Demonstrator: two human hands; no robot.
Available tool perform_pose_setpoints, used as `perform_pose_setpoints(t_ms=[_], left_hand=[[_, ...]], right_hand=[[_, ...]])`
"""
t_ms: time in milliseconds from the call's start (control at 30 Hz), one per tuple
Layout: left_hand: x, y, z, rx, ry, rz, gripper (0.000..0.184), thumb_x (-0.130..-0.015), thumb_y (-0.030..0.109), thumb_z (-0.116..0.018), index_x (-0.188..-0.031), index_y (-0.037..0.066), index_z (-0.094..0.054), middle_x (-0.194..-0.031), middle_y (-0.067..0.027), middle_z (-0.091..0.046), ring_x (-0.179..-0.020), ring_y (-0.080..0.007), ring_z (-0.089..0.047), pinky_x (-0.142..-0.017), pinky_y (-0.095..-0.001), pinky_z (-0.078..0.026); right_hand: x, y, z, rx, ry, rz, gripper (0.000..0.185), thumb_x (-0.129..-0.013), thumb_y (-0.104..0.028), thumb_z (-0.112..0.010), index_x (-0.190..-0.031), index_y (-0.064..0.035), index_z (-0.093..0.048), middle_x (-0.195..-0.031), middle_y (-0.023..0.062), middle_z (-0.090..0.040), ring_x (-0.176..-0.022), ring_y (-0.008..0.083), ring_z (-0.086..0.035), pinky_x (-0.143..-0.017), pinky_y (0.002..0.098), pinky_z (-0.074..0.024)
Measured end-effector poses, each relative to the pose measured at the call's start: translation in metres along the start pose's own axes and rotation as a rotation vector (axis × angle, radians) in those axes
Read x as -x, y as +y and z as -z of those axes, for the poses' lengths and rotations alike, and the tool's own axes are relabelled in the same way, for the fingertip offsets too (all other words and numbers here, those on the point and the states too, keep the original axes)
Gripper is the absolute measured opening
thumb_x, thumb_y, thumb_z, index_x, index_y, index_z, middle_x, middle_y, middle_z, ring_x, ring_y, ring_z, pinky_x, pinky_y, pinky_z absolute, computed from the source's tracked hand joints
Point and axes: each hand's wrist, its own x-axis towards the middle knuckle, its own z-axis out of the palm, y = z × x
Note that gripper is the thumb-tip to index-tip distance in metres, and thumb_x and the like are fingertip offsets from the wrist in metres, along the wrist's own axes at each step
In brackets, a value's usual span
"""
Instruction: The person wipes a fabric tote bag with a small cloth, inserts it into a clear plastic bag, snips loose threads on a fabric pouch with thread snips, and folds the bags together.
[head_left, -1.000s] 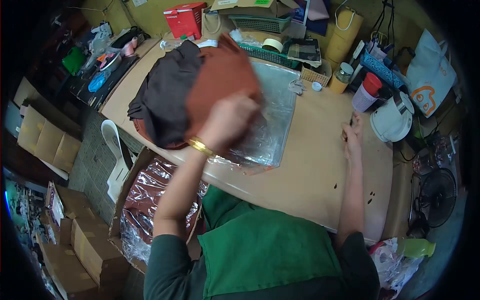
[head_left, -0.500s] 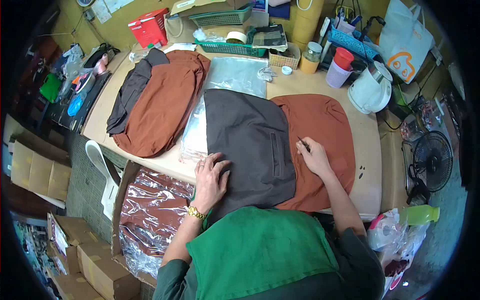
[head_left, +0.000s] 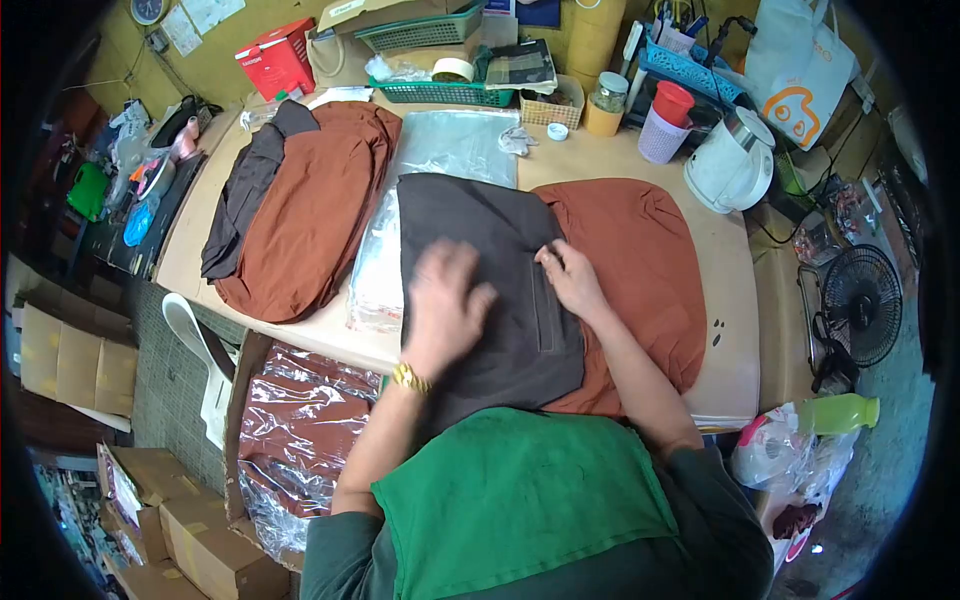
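Your left hand (head_left: pixel 446 305), spread and blurred, has moved farther in over the dark cloth (head_left: pixel 508 350); your right hand (head_left: pixel 568 276), fingertips gathered, grip unclear, has reached the stitched slit (head_left: pixel 541 310). Both now work at this cloth, flat on the bench (head_left: pixel 610 158).

Left hand (head_left: pixel 447 308) blurred over dark cloth (head_left: pixel 480 215); right hand (head_left: pixel 577 284) at slit's (head_left: pixel 544 312) top.

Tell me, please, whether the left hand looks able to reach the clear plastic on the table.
Probably yes: the left hand is over the dark fabric, close to the clear plastic, whose exposed part nothing visibly blocks. The fabric seems to overlap the rest.
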Motion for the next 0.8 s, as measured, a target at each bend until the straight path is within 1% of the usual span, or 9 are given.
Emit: perform_pose_setpoints(t_ms=[67,167,267,300,400,467,633,733,800], left_hand=[[-0.018,-0.061,-0.016,-0.111,0.206,0.198,0.071,-0.087,0.029,-0.068,-0.139,-0.007,-0.037,-0.130,-0.0318,-0.049,-0.122,-0.0489,-0.046,-0.102,-0.0505,-0.039],[-0.061,-0.111,-0.007,0.140,0.129,0.565,0.083,-0.085,0.039,-0.070,-0.141,-0.011,-0.035,-0.130,-0.0331,-0.052,-0.119,-0.0391,-0.055,-0.100,-0.0416,-0.044],[-0.101,-0.138,-0.019,0.136,0.128,0.688,0.073,-0.084,0.034,-0.074,-0.135,-0.010,-0.046,-0.104,-0.0172,-0.068,-0.091,-0.0231,-0.066,-0.081,-0.0352,-0.052],[-0.105,-0.143,-0.024,0.135,0.131,0.686,0.073,-0.084,0.034,-0.074,-0.135,-0.010,-0.046,-0.104,-0.0172,-0.068,-0.091,-0.0231,-0.066,-0.081,-0.0352,-0.052],[-0.111,-0.153,-0.042,0.580,0.013,0.603,0.028,-0.085,0.012,-0.072,-0.105,-0.006,-0.068,-0.096,-0.0065,-0.069,-0.082,-0.0103,-0.062,-0.075,-0.0260,-0.051],[-0.099,-0.085,-0.014,0.705,0.156,0.530,0.029,-0.081,0.018,-0.075,-0.098,-0.006,-0.069,-0.088,-0.0081,-0.071,-0.077,-0.0116,-0.062,-0.071,-0.0287,-0.050],[-0.042,0.000,-0.001,0.926,0.028,0.350,0.035,-0.083,0.003,-0.073,-0.116,0.002,-0.062,-0.084,0.0062,-0.053,-0.076,-0.0030,-0.048,-0.069,-0.0193,-0.042],[-0.008,0.029,0.006,1.172,-0.033,0.352,0.038,-0.085,-0.001,-0.071,-0.120,0.001,-0.058,-0.086,0.0072,-0.051,-0.077,-0.0013,-0.046,-0.068,-0.0177,-0.039],[0.002,0.041,0.019,1.202,-0.062,0.362,0.039,-0.086,-0.001,-0.071,-0.122,0.000,-0.056,-0.092,0.0053,-0.055,-0.081,-0.0021,-0.051,-0.073,-0.0179,-0.043]], right_hand=[[0.009,0.005,-0.011,0.115,0.072,0.122,0.022,-0.097,-0.022,-0.056,-0.093,-0.0012,-0.060,-0.082,0.0188,-0.066,-0.074,0.0343,-0.065,-0.067,0.0414,-0.0482],[0.021,-0.007,-0.010,0.323,-0.092,0.150,0.028,-0.096,-0.029,-0.057,-0.090,-0.0025,-0.059,-0.077,0.0190,-0.063,-0.077,0.0375,-0.063,-0.067,0.0456,-0.0472],[0.016,-0.013,-0.001,0.449,-0.195,0.213,0.030,-0.096,-0.030,-0.058,-0.088,-0.0018,-0.059,-0.076,0.0181,-0.060,-0.074,0.0350,-0.063,-0.067,0.0455,-0.0470],[0.012,-0.015,0.005,0.370,-0.280,0.119,0.029,-0.096,-0.029,-0.058,-0.088,-0.0007,-0.059,-0.080,0.0167,-0.061,-0.073,0.0325,-0.064,-0.067,0.0440,-0.0474],[0.002,-0.043,0.018,0.071,-0.396,-0.075,0.025,-0.095,-0.022,-0.059,-0.088,0.0024,-0.061,-0.087,0.0114,-0.060,-0.070,0.0243,-0.063,-0.068,0.0383,-0.0480],[-0.006,-0.060,0.021,0.031,-0.109,0.349,0.020,-0.095,-0.018,-0.060,-0.092,0.0019,-0.063,-0.084,0.0087,-0.059,-0.072,0.0200,-0.062,-0.069,0.0323,-0.0478],[-0.009,-0.130,0.026,-0.276,-0.069,0.308,0.043,-0.090,-0.022,-0.072,-0.123,0.0015,-0.058,-0.113,0.0064,-0.064,-0.102,0.0120,-0.058,-0.091,0.0266,-0.0457],[-0.020,-0.116,0.019,-0.385,-0.353,0.319,0.049,-0.088,-0.026,-0.074,-0.126,0.0000,-0.057,-0.115,0.0069,-0.063,-0.106,0.0134,-0.058,-0.094,0.0277,-0.0454],[-0.013,-0.115,0.014,-0.437,-0.415,0.306,0.038,-0.086,-0.024,-0.076,-0.113,-0.0003,-0.063,-0.099,0.0029,-0.065,-0.091,0.0096,-0.059,-0.081,0.0245,-0.0472]])
